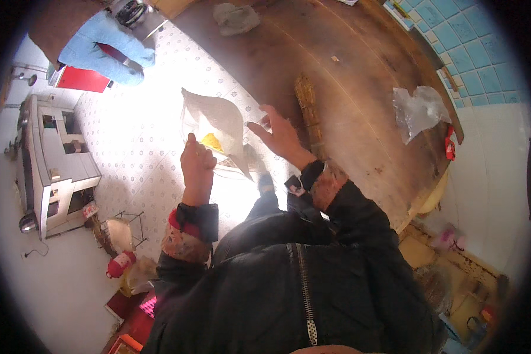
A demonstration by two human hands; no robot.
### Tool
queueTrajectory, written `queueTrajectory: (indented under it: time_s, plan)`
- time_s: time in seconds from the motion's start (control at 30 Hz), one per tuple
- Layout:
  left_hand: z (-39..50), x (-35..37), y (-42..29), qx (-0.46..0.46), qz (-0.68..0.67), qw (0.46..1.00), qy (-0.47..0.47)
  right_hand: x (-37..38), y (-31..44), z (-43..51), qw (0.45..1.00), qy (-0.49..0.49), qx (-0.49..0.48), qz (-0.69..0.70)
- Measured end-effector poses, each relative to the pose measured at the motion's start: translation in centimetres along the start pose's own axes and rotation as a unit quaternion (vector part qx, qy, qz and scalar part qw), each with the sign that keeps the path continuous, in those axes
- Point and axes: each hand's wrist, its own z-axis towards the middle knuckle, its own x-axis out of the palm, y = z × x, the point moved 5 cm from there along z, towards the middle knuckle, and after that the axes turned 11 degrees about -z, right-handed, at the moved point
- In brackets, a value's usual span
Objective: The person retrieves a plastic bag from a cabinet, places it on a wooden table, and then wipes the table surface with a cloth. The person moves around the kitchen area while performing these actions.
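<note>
In the head view, my left hand is closed on the near left edge of a white woven sack. The sack's mouth is wide, and yellow grainy or powdery stuff shows inside it. My right hand is to the right of the sack, beside the edge of the brown wooden board, with its fingers apart and nothing clearly in them. A short straw brush lies on the board just beyond my right wrist.
A grey cloth and a crumpled clear plastic bag lie on the board. At the upper left is a blue glove-like thing with a dark red item. A tiled kitchen unit stands at the left, near a wire-legged stand.
</note>
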Motion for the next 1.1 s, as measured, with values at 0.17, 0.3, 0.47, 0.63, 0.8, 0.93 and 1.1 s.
queueTrajectory:
  time_s: [0.17,0.3,0.47,0.63,0.8,0.93,1.1]
  plan:
    - [0.4,-0.6,0.1,-0.013,0.005,1.000,-0.008,-1.1,-5.5,-1.8,0.992,0.010,0.020,-0.128]
    - [0.5,0.3,-1.2,-0.030,-0.058,0.997,0.042,-3.8,-8.1,-4.3,0.954,-0.094,0.021,-0.284]
    - [-0.6,4.2,-2.2,-0.067,-0.045,0.992,0.098,-7.1,-11.2,-6.0,0.918,-0.147,0.062,-0.362]
    - [-3.1,10.5,-3.3,-0.081,0.010,0.990,0.115,-9.7,-14.8,-6.2,0.923,-0.117,0.117,-0.347]
    - [-5.9,17.9,-3.6,-0.075,0.038,0.983,0.164,-13.4,-13.7,-4.2,0.976,-0.101,0.106,-0.162]
    - [-6.6,23.1,-2.7,-0.063,0.084,0.969,0.222,-18.7,-7.7,-0.6,0.946,-0.072,0.035,0.314]
    - [-4.5,26.9,0.6,-0.082,0.125,0.961,0.232,-25.8,-0.3,2.0,0.912,-0.028,0.033,0.408]
